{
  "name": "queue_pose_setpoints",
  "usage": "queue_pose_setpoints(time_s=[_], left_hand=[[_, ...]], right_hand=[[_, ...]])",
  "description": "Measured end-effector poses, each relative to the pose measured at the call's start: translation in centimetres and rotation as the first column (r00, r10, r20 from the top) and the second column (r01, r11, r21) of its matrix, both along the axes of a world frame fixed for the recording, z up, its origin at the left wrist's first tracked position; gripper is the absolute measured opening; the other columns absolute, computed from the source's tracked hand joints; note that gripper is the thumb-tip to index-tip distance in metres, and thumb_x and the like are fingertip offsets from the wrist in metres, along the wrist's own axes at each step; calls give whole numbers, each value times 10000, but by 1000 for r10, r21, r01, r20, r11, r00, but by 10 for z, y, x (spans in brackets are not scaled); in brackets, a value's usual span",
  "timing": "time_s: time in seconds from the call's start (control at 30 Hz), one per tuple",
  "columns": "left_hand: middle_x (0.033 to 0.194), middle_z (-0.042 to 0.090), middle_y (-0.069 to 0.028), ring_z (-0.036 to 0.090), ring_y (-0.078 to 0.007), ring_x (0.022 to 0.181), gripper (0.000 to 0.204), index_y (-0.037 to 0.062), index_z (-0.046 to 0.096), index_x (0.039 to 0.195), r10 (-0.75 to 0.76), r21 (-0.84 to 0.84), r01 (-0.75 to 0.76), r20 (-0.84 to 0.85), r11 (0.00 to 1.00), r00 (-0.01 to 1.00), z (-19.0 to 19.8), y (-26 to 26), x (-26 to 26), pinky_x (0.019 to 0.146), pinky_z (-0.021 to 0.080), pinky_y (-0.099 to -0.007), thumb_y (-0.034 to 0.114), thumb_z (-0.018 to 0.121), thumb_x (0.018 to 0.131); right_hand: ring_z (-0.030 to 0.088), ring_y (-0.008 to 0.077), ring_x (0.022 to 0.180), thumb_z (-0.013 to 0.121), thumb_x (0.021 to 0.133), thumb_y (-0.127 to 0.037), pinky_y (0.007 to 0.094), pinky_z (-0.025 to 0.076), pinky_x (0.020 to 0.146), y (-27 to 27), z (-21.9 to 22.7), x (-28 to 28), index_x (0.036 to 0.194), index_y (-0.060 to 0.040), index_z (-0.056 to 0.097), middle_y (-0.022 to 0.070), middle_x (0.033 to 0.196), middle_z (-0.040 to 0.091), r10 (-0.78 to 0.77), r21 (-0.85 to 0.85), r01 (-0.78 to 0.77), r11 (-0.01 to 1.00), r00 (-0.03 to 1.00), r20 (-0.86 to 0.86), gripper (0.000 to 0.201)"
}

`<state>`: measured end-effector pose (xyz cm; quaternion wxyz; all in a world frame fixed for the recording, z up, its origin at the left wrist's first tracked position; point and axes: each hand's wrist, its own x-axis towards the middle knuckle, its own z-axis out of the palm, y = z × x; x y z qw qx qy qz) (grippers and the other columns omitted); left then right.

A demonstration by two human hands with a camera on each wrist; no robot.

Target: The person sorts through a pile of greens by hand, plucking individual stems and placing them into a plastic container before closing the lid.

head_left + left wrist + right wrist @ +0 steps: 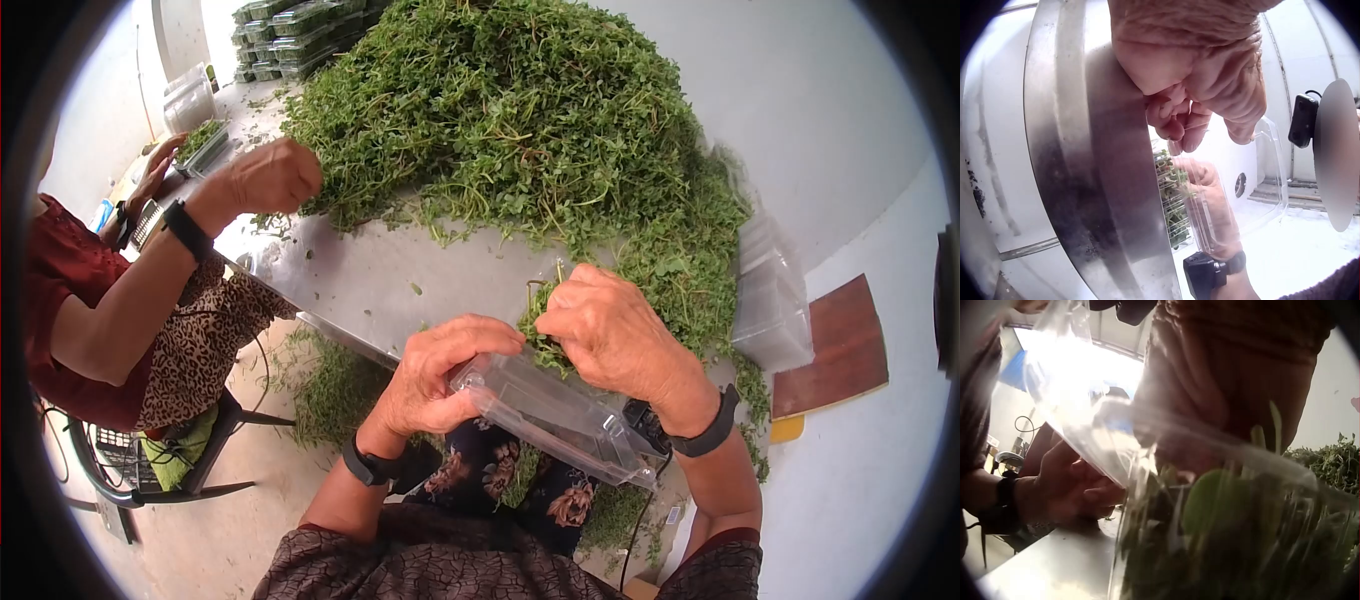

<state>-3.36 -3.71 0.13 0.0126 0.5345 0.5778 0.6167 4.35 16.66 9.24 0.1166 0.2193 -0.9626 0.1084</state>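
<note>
A clear plastic container (560, 415) with its lid standing open is held over the lap; my left hand (440, 370) grips its left end, thumb on the near side. In the left wrist view the left hand (1197, 69) pinches the edge of the clear plastic (1210, 212). Just beyond the container, my right hand (620, 335) has curled fingers around some green sprigs (545, 345) at the table edge. Through the plastic, the right wrist view shows leaves (1210, 506) beneath the right hand (1229, 381); its fingertips are partly hidden there.
A large heap of greens (500, 110) covers much of the metal table (380, 270). Empty clear containers (775, 300) stand at the right, filled ones (300, 40) at the back left. Another person's arm (140, 290) reaches over the left side. Loose greens (340, 390) lie below the table.
</note>
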Motion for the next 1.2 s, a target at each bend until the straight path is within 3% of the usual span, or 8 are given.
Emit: queue_pose_setpoints(time_s=[0.17,0.27,0.33,0.53,0.67,0.87,0.93,1.2], left_hand=[[1062,659,-150,637,-308,979,456,7,636,1056,-3,-13,3,17,1000,1000,2,-2,1,839,511,-368,333,666,738],[1057,658,-146,635,-311,979,450,7,633,1055,-6,-11,7,10,1000,1000,2,-1,1,839,510,-370,324,662,738],[1056,657,-145,635,-313,980,446,7,632,1054,-3,-4,3,-12,1000,1000,2,0,1,838,511,-371,319,661,737],[1062,655,-146,630,-312,993,438,6,631,1051,-11,-4,11,-7,1000,1000,2,-1,1,845,509,-371,306,661,734],[1065,655,-145,630,-312,1002,437,3,631,1050,-15,-7,15,8,1000,1000,2,-1,2,851,508,-372,302,661,733],[1066,655,-146,633,-312,999,442,8,632,1053,-13,-9,12,-27,1000,1000,1,-1,-1,849,510,-367,301,660,723],[1067,655,-146,634,-312,996,443,10,633,1053,-10,-15,9,-25,1000,1000,1,-1,-1,846,511,-365,300,659,719],[1070,661,-141,636,-310,991,436,14,636,1045,-1,-8,1,-36,1000,999,0,0,-1,837,512,-362,273,656,694]], right_hand=[[535,272,763,613,694,8,395,468,708,-1,13,4,751,-44,671,93,718,553,15,-44,-18,999,997,-72,96],[558,276,816,619,678,41,388,475,744,-3,23,5,828,-39,681,100,887,632,-21,-69,13,998,993,-116,180],[576,295,948,615,670,69,393,468,824,-6,26,1,939,-40,683,116,1090,647,-9,-43,2,999,990,-143,298],[515,315,1178,597,684,73,437,417,941,-5,18,-18,1036,-45,669,144,1211,618,46,43,-43,998,996,-79,379],[531,314,1159,590,700,64,430,422,934,1,13,-24,1013,-41,670,140,1183,634,53,90,-48,995,997,-50,339],[599,298,964,581,726,48,416,453,852,3,13,-28,887,-37,669,109,913,674,83,-5,-83,996,996,-23,202],[601,307,868,588,723,38,421,468,792,6,11,-28,838,-25,654,110,800,644,91,-137,-102,985,992,-87,146],[601,331,747,604,736,16,402,496,684,18,6,-19,771,3,588,145,711,596,-13,-160,19,987,999,42,41]])
